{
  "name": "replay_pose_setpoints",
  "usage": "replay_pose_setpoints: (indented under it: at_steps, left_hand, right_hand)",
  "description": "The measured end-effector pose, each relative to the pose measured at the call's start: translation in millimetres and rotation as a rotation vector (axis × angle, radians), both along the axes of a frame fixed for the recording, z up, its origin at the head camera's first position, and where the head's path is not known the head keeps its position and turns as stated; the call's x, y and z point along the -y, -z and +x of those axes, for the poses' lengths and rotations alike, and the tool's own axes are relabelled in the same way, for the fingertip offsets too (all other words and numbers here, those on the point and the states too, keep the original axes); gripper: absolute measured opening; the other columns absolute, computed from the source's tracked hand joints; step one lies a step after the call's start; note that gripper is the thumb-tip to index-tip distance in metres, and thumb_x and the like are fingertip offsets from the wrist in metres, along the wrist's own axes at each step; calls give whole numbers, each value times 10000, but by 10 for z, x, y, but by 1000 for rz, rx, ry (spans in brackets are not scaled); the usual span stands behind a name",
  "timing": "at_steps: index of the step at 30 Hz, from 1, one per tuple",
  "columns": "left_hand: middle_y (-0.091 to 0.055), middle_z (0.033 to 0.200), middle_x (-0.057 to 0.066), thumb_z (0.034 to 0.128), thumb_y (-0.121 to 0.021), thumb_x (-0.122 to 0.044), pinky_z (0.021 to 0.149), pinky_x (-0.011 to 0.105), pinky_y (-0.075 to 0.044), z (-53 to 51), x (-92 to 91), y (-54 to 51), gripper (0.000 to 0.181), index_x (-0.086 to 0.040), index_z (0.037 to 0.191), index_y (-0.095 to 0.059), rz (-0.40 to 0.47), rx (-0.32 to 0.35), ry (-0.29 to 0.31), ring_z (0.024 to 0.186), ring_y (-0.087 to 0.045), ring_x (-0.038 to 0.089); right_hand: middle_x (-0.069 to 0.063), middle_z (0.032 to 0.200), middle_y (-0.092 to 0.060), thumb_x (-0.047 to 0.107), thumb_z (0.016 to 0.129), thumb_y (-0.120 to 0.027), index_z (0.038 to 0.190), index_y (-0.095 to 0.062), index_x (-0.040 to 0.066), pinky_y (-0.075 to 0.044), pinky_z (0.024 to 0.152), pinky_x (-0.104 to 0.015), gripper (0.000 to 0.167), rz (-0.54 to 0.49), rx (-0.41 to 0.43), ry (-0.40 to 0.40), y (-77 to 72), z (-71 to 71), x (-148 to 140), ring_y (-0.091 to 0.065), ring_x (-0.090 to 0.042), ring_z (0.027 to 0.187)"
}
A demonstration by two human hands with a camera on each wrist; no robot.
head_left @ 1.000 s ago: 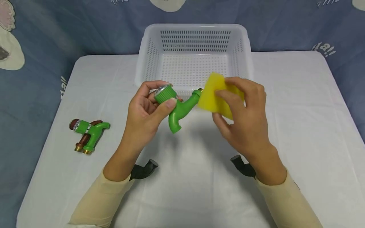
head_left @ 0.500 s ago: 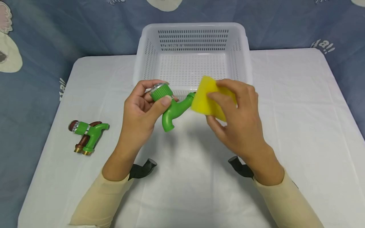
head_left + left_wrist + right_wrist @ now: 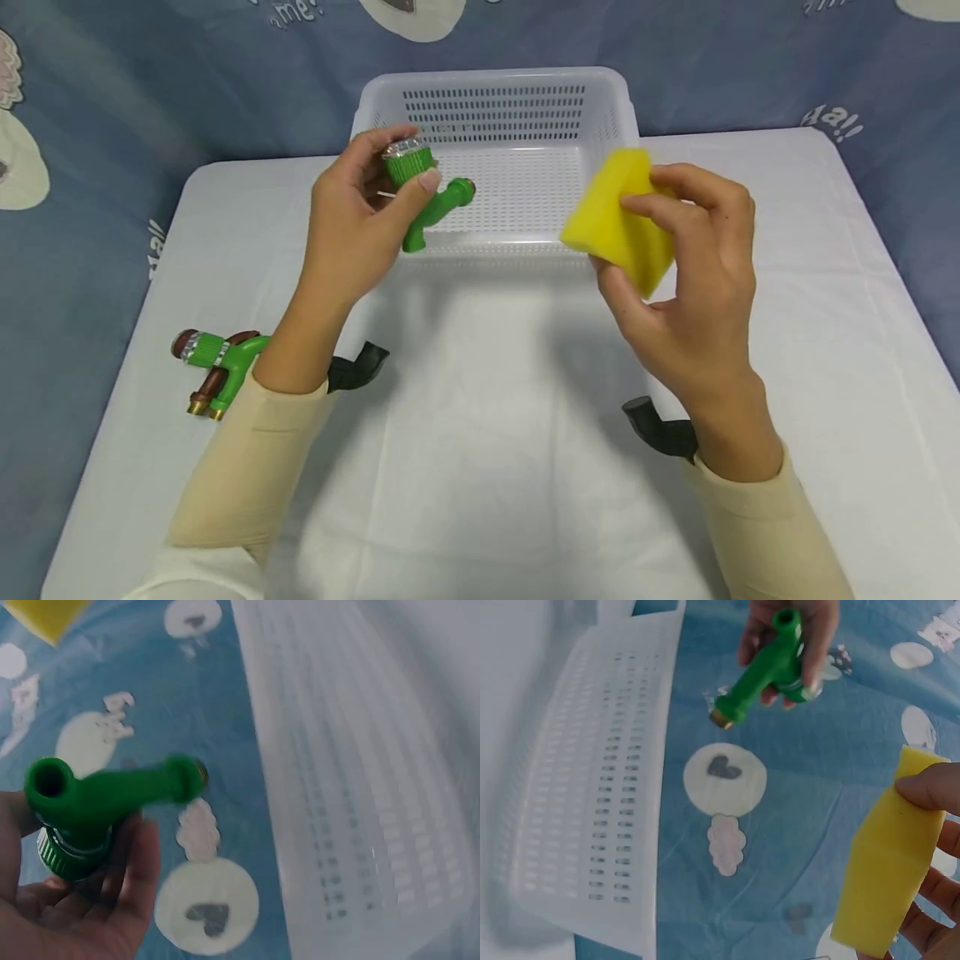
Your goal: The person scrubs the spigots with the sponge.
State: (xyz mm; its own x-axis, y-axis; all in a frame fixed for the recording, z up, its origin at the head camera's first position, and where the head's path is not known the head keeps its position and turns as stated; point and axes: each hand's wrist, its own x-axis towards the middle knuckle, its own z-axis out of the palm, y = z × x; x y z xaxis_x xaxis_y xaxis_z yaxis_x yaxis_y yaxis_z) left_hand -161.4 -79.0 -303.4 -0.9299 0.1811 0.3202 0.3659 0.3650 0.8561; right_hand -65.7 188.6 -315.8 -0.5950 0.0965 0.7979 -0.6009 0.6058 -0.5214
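My left hand grips a green tap by its ribbed knob, thumb in front, above the near side of the white basket. The tap's spout opening and brass threaded end show in the right wrist view, where the tap points toward the basket. A folded yellow sponge is pinched between the thumb and fingers of my right hand, near the basket's right front corner. Sponge and tap are apart. Part of the knob is hidden by my left fingers.
On the table's left lie a green tap and a brown tap side by side, partly covered by my left forearm. A white cloth covers the table. Dark curved wrist mounts stick out at both wrists.
The tap and sponge have come apart. My left hand has carried the tap up and forward over the basket; my right hand has moved right with the sponge.
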Motion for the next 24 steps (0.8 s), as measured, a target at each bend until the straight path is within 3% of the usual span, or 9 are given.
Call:
replay_pose_setpoints:
  at_steps: [2,4,7,11,16,19,24]
  left_hand:
    - [-701,1190,42,979,-760,-199,820,248,-576,-123,8,11,466,-127,1418,-622,-81,-43,-67,977,-672,139]
    - [-700,1226,46,962,-785,-189,867,267,-563,-258,5,44,488,-113,1416,-622,-191,-80,-97,1021,-671,150]
    - [-683,1301,81,948,-802,-162,929,351,-540,-469,-26,117,503,-103,1415,-627,-403,-69,-86,1132,-630,237]
    - [-687,1295,156,937,-801,-116,973,482,-519,-710,-92,237,461,-85,1371,-651,-745,-5,27,1169,-576,380]
    - [-726,1137,194,936,-736,-57,909,572,-516,-916,-197,350,358,-46,1287,-670,-1101,-34,203,1044,-621,425]
    - [-729,1091,173,944,-687,-23,922,587,-506,-1009,-263,346,318,-54,1260,-680,-1223,-12,238,1004,-633,397]
    - [-698,1166,158,956,-653,-42,996,564,-472,-1140,-338,351,356,-66,1311,-643,-1364,126,339,1013,-615,347]
  right_hand:
    - [-223,1304,-588,96,854,-728,1127,-662,-8,-500,966,-423,299,6,-6,-10,-1,-12,14,-523,-365,1249]
    - [-221,1304,-590,95,855,-729,1129,-663,-8,-498,965,-422,300,11,-11,-13,-1,-20,20,-521,-367,1248]
    - [-221,1304,-591,99,856,-727,1132,-664,-8,-502,957,-420,303,14,-12,-9,3,-17,17,-524,-368,1249]
    - [-218,1308,-587,92,852,-735,1136,-665,-10,-506,949,-405,310,17,1,-4,17,-3,6,-527,-368,1247]
    - [-213,1314,-582,83,852,-736,1135,-667,-15,-500,928,-371,307,19,8,-15,38,5,0,-531,-379,1229]
    - [-213,1313,-581,94,855,-739,1130,-669,-20,-495,935,-366,306,15,6,-13,36,3,-2,-531,-382,1226]
    - [-216,1319,-574,66,842,-766,1132,-665,-20,-487,955,-348,318,17,7,-20,33,9,13,-525,-393,1227]
